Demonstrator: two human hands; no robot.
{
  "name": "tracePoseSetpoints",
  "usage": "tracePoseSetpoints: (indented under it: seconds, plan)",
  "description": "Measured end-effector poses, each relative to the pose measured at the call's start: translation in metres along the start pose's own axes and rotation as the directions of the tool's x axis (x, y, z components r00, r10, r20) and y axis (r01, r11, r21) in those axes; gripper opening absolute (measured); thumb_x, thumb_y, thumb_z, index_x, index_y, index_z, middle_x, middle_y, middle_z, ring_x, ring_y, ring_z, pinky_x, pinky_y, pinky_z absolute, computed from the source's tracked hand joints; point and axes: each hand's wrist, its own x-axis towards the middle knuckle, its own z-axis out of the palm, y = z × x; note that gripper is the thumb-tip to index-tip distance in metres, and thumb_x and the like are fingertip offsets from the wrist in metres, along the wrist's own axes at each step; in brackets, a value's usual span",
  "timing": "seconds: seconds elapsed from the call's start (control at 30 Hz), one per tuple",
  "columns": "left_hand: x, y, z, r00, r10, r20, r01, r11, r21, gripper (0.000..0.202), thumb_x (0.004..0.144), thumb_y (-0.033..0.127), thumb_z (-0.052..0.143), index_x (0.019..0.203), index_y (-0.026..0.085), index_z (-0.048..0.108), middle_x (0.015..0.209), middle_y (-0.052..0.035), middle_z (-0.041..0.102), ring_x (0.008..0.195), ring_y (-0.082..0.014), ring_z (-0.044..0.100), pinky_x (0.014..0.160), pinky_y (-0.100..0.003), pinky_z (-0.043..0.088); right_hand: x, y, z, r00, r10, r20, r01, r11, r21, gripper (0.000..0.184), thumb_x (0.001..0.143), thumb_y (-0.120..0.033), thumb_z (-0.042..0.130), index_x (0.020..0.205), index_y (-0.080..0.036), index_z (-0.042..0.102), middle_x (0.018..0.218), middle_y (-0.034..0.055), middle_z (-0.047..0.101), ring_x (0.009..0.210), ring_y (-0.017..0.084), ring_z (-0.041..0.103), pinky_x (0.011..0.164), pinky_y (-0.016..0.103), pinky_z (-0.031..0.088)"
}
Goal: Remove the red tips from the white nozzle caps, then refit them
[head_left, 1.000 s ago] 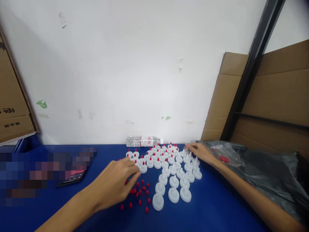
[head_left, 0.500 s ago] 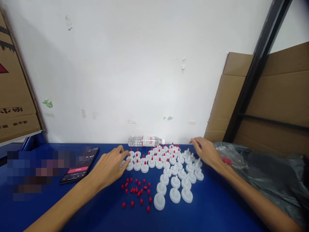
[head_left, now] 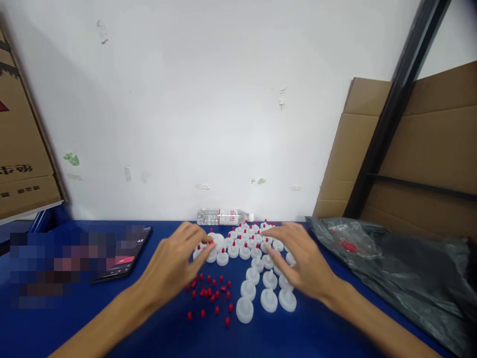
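Note:
My left hand (head_left: 177, 258) is closed, its thumb and fingertips pinching a white nozzle cap (head_left: 218, 242) with a red tip, raised over the left end of the group. My right hand (head_left: 300, 258) is slightly blurred, its thumb and fingers apart over the right part of the group, hiding some caps. White caps with red tips (head_left: 245, 252) stand close together between the hands. Nearer to me are white nozzle caps without red tips (head_left: 269, 300). Several small red tip caps (head_left: 217, 310) lie loose on the blue table in front of my left hand.
A clear plastic bottle (head_left: 223, 217) lies along the wall behind the caps. Left of my arm is a phone (head_left: 124, 258). Dark plastic sheeting (head_left: 406, 278) and a clear bag with red pieces (head_left: 350, 245) lie at the right. Cardboard (head_left: 350, 149) leans by a dark post.
My right hand has swung left from the right edge over the caps. My left hand has shifted slightly right and now has a nozzle cap raised in its fingers.

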Motion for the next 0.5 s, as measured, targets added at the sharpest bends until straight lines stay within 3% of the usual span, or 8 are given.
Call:
tracePoseSetpoints:
  seconds: [0.1,0.2,0.37,0.5]
  plan:
    - [-0.01,0.031,0.007,0.959,0.251,-0.131,-0.271,0.948,-0.168,0.008,0.099,0.018,0.057,0.106,0.019,0.062,0.094,-0.0045,0.066,0.09,-0.019,0.058,0.07,-0.027,0.049,0.001,-0.034,-0.001,0.992,-0.098,0.075,0.089,0.989,0.118,0.044,0.097,-0.034,0.061,0.137,-0.018,0.05,0.123,0.0108,0.07,0.112,0.023,0.064,0.109,0.046,0.036]
    - [-0.017,0.053,0.008,0.913,0.363,-0.187,-0.398,0.894,-0.207,0.007,0.096,0.012,0.061,0.101,0.016,0.062,0.087,-0.0045,0.064,0.08,-0.0172,0.054,0.066,-0.027,0.047,0.0,-0.054,0.001,0.982,-0.174,0.071,0.155,0.965,0.211,0.05,0.096,-0.042,0.064,0.135,-0.015,0.05,0.119,0.01,0.072,0.109,0.019,0.067,0.112,0.04,0.035]
    - [-0.019,0.064,0.006,0.912,0.362,-0.193,-0.396,0.9,-0.182,0.005,0.095,0.011,0.059,0.096,0.015,0.058,0.082,-0.0043,0.062,0.075,-0.0174,0.052,0.059,-0.028,0.042,-0.001,-0.058,0.004,0.978,-0.208,0.002,0.202,0.953,0.226,0.032,0.1,-0.033,0.062,0.125,-0.015,0.056,0.099,0.0043,0.076,0.089,0.013,0.071,0.109,0.033,0.037]
    - [-0.019,0.062,0.007,0.917,0.398,-0.035,-0.399,0.913,-0.086,0.015,0.1,0.019,0.051,0.086,0.019,0.051,0.075,-0.0021,0.057,0.067,-0.0178,0.048,0.051,-0.03,0.03,-0.003,-0.052,0.008,0.977,-0.212,0.041,0.193,0.942,0.273,0.033,0.099,-0.036,0.063,0.124,-0.017,0.054,0.093,0.002,0.076,0.079,0.013,0.071,0.108,0.035,0.038]
